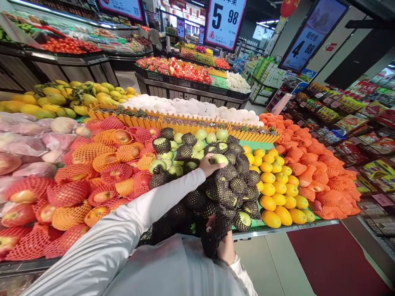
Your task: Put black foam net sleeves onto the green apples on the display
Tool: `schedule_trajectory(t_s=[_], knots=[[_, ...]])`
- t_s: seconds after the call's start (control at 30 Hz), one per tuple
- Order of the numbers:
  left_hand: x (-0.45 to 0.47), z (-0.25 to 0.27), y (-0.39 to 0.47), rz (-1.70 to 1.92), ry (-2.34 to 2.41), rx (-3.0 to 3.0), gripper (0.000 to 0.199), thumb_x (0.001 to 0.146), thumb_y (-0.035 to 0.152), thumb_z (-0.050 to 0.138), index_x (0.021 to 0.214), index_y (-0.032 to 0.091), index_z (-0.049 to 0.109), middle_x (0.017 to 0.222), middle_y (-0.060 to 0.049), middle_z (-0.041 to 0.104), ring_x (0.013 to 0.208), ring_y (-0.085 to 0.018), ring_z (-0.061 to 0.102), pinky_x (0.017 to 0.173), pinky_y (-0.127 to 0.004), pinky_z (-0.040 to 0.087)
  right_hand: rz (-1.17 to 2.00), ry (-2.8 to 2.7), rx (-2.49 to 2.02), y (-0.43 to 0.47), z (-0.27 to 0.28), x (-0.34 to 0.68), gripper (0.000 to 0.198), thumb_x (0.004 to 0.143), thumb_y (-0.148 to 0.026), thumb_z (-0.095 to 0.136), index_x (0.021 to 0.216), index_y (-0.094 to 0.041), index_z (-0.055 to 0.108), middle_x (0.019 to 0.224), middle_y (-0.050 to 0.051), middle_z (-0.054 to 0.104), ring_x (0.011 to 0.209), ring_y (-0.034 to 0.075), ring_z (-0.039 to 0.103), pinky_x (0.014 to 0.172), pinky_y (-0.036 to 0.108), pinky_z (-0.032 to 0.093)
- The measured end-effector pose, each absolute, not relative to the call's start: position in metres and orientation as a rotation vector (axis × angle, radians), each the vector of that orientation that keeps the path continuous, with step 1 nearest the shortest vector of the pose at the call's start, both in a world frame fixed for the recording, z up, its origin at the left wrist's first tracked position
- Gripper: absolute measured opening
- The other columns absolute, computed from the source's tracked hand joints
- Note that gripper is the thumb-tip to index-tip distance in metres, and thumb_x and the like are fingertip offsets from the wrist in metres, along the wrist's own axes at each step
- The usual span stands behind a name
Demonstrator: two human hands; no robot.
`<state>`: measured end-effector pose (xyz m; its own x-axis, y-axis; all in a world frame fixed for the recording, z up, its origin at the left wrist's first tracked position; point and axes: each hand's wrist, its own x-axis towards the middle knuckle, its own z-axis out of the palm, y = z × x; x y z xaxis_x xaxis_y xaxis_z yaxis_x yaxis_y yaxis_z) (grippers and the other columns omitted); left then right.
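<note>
My left hand (210,164) reaches out over the fruit stand, its fingers closed round a bare green apple (219,159). Beneath it lies a heap of green apples in black foam nets (230,187), with several unwrapped green apples (200,135) behind. Close to my body, at the stand's front edge, my right hand (226,244) is closed on black foam netting (214,236). The netting covers much of that hand, and I cannot tell whether fruit is inside it.
Red apples in red and yellow nets (114,172) lie to the left, oranges (280,187) to the right, and orange-netted fruit (327,176) beyond them. A low yellow picket divider (191,125) runs behind the apples. Price screens (225,22) hang above. Packaged-goods shelves (354,123) stand at right.
</note>
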<state>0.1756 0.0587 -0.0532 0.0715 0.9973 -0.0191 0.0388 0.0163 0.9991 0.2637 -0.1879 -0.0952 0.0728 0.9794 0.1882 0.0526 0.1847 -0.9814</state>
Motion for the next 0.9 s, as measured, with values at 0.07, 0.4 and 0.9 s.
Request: schedule_trajectory(t_s=[0.07,0.4,0.9], knots=[[0.196,-0.055,0.083,1.115,1.226,1.192,0.074,0.052,0.045,0.089,0.111,0.014,0.058,0.112,-0.012,0.065,0.097,-0.023,0.062,0.087,-0.035,0.050,0.988,-1.244,-1.160,-0.190,-0.100,0.272,0.014,0.086,-0.029,0.060,0.098,-0.022,0.065,0.082,0.003,0.062,0.073,0.017,0.061,0.068,0.028,0.051],[0.216,-0.063,0.123,0.742,1.575,2.255,0.086,0.065,0.048,0.080,0.136,0.010,0.050,0.125,-0.020,0.057,0.117,-0.039,0.049,0.104,-0.050,0.030,0.844,-1.290,-1.250,-0.188,-0.119,0.309,0.017,0.085,-0.023,0.053,0.095,-0.023,0.068,0.080,0.003,0.064,0.071,0.018,0.063,0.079,0.032,0.055],[0.070,-0.019,0.143,0.584,1.686,2.212,0.053,0.093,0.043,0.046,0.135,0.012,0.051,0.141,-0.016,0.050,0.131,-0.032,0.042,0.113,-0.045,0.028,1.081,-1.357,-1.253,-0.169,-0.097,0.297,0.022,0.087,-0.033,0.053,0.102,-0.023,0.066,0.082,0.005,0.063,0.080,0.022,0.062,0.076,0.035,0.052]])
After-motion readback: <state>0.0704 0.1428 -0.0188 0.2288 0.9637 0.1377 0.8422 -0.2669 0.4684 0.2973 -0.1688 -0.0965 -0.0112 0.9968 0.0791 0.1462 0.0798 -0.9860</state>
